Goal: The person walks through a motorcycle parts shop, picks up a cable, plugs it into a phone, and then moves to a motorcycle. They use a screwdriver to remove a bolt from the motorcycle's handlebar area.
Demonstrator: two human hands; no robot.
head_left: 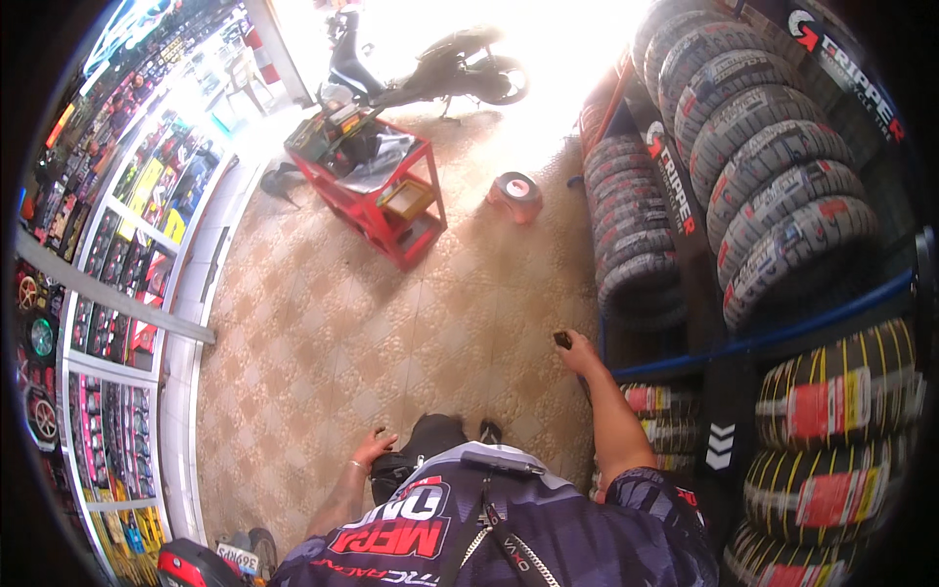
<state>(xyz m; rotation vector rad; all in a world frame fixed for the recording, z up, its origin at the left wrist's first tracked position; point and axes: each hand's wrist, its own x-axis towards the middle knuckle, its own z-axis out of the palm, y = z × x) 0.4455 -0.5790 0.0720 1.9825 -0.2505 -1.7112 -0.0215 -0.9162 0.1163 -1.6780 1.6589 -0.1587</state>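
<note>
My right hand (pixel 577 350) is out to the right beside the lower front of the tire racks, its fingers closed on a small dark object (pixel 561 339) that is too small to make out. My left hand (pixel 374 446) hangs low beside my dark clothing, fingers slightly bent and apart, with nothing visible in it. Below both hands is the tan checkered tile floor (pixel 391 323).
Ahead are a red tool cart (pixel 421 249), a small red stool (pixel 514 205) and a parked motorcycle (pixel 440 73) by the bright doorway. Stacked tires (pixel 782 245) on blue racks line my right; glazed display cases (pixel 108 421) line my left. Another vehicle's red part (pixel 186 563) sits bottom left.
</note>
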